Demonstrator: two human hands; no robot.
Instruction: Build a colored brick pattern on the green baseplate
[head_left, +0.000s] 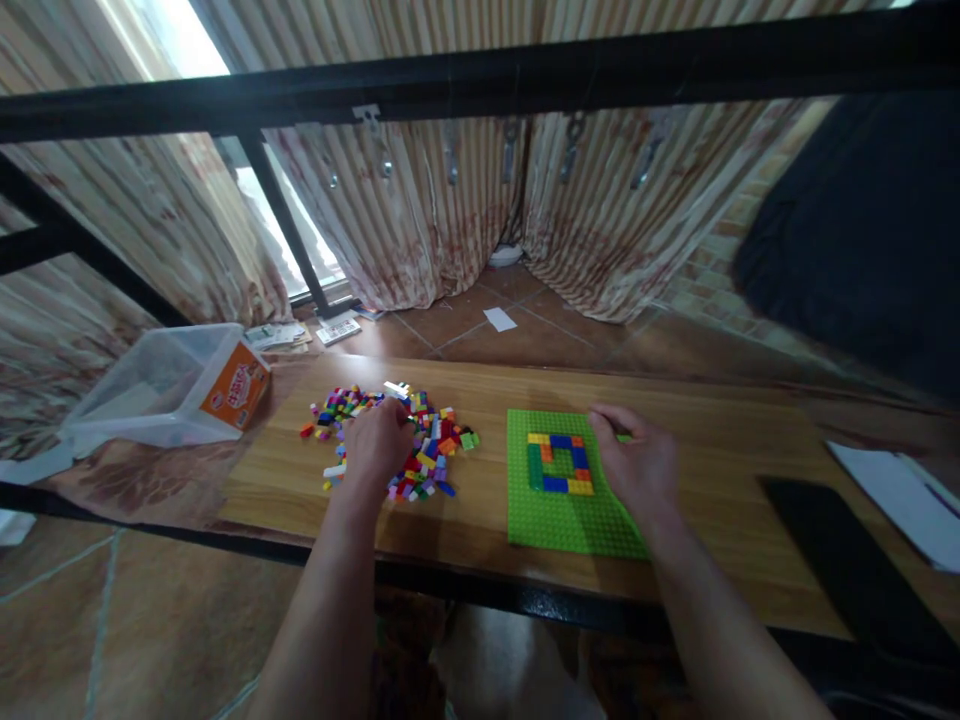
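Orange label (236, 387) on clear bin (161, 390): white characters noted, not legible | pale packet (338, 329): dark print seen, cannot be read

Between your left hand (379, 440) and your right hand (637, 460), a strip of bare tabletop (484, 505) lets you pass; more lies right of the latter. Loose bricks (427, 460) crowd your left, a raised brick ring (556, 485) flanks your right, and beyond both a black bar (480, 92) crosses.
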